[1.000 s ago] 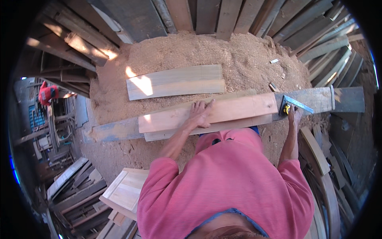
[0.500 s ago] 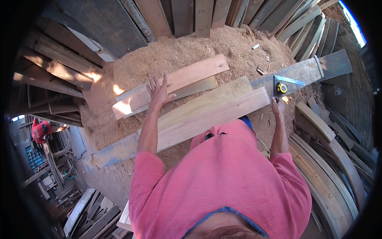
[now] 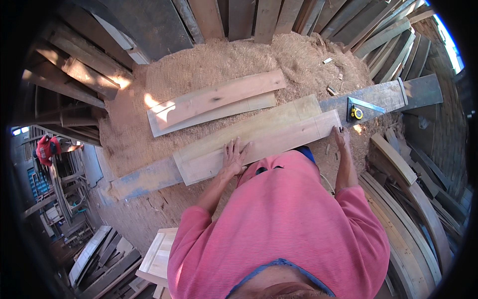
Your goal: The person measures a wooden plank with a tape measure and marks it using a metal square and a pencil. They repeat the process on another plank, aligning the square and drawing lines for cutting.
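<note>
A pinkish plank (image 3: 284,141) lies nearest my body, overlapping a paler plank (image 3: 259,119) just beyond it. Both rest across a long, worn grey bench board (image 3: 149,179). My left hand (image 3: 234,158) lies on the near plank toward its left part, fingers spread. At that plank's right end corner is my right hand (image 3: 342,139), its fingers drawn together; a small dark thing seems to be at the fingertips, too small to name. Beyond that hand, a set square (image 3: 366,105) and a yellow-and-black tape measure (image 3: 356,113) sit on the bench board.
Two more planks, one pinkish (image 3: 224,97) and one pale (image 3: 239,107), lie on heaped sawdust (image 3: 209,65) at the far side. Upright boards (image 3: 239,20) line the back. Curved timbers (image 3: 406,229) are stacked at right. A person in red (image 3: 47,149) is far left.
My left hand has left the far pinkish plank and come down onto the near plank. That far plank now sits farther back over the pale one. My right hand has moved slightly nearer the plank end.
</note>
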`<state>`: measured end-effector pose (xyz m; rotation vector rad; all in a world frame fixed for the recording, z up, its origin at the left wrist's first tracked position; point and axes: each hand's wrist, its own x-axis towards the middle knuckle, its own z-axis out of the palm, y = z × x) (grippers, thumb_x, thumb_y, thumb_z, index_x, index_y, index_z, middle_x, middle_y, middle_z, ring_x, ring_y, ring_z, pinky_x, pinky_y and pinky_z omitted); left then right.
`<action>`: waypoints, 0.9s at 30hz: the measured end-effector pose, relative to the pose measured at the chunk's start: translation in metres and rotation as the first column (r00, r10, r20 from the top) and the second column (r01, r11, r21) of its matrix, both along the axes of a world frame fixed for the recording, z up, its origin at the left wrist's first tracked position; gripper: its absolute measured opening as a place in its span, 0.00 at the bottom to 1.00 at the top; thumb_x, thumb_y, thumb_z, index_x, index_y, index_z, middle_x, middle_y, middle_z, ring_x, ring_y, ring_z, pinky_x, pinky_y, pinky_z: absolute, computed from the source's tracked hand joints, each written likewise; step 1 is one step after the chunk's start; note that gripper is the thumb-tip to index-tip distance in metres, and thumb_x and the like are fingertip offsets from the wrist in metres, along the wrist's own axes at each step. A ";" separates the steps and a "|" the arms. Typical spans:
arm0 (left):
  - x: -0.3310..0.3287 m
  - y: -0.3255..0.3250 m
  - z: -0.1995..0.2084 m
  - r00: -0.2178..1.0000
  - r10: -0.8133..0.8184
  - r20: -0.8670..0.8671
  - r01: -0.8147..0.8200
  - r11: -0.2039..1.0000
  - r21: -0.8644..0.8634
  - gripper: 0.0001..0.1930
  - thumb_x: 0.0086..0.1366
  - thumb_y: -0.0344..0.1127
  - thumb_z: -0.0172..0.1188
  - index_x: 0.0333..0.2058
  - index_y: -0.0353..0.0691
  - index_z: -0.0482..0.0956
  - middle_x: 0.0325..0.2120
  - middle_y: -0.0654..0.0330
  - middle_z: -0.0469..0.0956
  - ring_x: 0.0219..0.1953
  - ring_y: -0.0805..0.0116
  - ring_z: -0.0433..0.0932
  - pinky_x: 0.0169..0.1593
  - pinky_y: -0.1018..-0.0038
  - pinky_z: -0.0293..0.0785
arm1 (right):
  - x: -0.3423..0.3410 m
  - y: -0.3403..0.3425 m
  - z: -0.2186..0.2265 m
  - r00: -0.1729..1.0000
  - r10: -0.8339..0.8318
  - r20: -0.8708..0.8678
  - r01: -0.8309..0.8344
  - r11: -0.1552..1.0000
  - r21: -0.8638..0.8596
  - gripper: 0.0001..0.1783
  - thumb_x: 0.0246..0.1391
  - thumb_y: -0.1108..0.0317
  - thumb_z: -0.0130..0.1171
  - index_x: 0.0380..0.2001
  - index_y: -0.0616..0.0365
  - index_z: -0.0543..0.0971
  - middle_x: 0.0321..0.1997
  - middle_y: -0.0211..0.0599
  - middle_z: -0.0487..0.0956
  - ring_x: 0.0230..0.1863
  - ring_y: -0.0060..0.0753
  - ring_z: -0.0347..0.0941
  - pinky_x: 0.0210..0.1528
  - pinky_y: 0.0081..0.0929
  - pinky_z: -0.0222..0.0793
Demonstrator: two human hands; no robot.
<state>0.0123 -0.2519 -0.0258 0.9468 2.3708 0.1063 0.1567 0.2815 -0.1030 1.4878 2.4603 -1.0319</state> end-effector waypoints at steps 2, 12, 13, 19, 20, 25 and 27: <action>-0.002 0.004 -0.001 1.000 0.021 -0.018 -0.022 0.999 -0.035 0.70 0.50 0.49 0.84 0.84 0.70 0.44 0.78 0.34 0.52 0.78 0.28 0.52 0.78 0.34 0.47 | 0.002 -0.002 -0.010 0.997 -0.028 -0.074 0.027 0.999 -0.017 0.35 0.66 0.44 0.66 0.59 0.68 0.83 0.52 0.55 0.89 0.55 0.48 0.85 0.58 0.42 0.78; 0.032 -0.007 -0.013 0.994 0.061 -0.089 -0.056 0.997 0.056 0.60 0.56 0.49 0.79 0.83 0.67 0.51 0.65 0.40 0.65 0.64 0.37 0.65 0.69 0.39 0.56 | 0.008 0.033 0.012 0.983 0.174 -0.052 -0.181 0.965 -0.190 0.31 0.65 0.46 0.68 0.53 0.68 0.87 0.42 0.39 0.87 0.42 0.29 0.80 0.46 0.37 0.76; 0.037 -0.010 -0.011 0.996 0.064 -0.066 -0.062 0.998 0.032 0.59 0.57 0.49 0.78 0.83 0.67 0.52 0.64 0.40 0.66 0.63 0.37 0.65 0.68 0.40 0.56 | 0.007 0.032 0.017 0.977 0.212 -0.004 -0.209 0.958 -0.195 0.32 0.65 0.45 0.67 0.52 0.68 0.87 0.42 0.39 0.87 0.42 0.29 0.80 0.46 0.37 0.75; 0.012 -0.012 0.011 0.975 0.136 0.174 -0.125 0.990 -0.072 0.65 0.52 0.35 0.79 0.84 0.72 0.49 0.74 0.37 0.59 0.75 0.31 0.60 0.78 0.39 0.52 | -0.009 0.024 0.039 0.996 0.079 0.026 -0.068 0.950 -0.306 0.39 0.60 0.35 0.70 0.50 0.68 0.88 0.41 0.44 0.87 0.38 0.35 0.80 0.40 0.39 0.75; 0.004 -0.014 0.015 0.967 0.126 0.223 -0.112 0.991 -0.076 0.64 0.52 0.35 0.79 0.83 0.72 0.49 0.77 0.38 0.57 0.77 0.30 0.57 0.80 0.40 0.51 | -0.010 0.024 0.041 0.996 0.084 -0.012 -0.084 0.952 -0.295 0.41 0.60 0.34 0.70 0.49 0.69 0.88 0.40 0.46 0.87 0.38 0.36 0.80 0.40 0.40 0.76; -0.018 -0.020 0.020 0.925 0.104 0.367 -0.103 0.994 -0.022 0.59 0.54 0.30 0.72 0.82 0.67 0.55 0.83 0.41 0.51 0.82 0.30 0.50 0.83 0.43 0.51 | -0.039 0.033 0.040 0.977 0.118 0.176 -0.100 0.989 -0.109 0.45 0.61 0.32 0.68 0.44 0.76 0.87 0.38 0.53 0.88 0.39 0.42 0.84 0.42 0.43 0.77; -0.011 -0.019 0.022 0.945 0.118 0.306 -0.135 0.990 0.037 0.54 0.53 0.27 0.67 0.80 0.59 0.61 0.80 0.42 0.58 0.80 0.31 0.56 0.82 0.43 0.54 | -0.051 0.029 0.042 0.989 0.083 0.120 -0.071 0.992 -0.101 0.47 0.61 0.32 0.66 0.44 0.79 0.86 0.39 0.59 0.88 0.44 0.50 0.86 0.48 0.46 0.78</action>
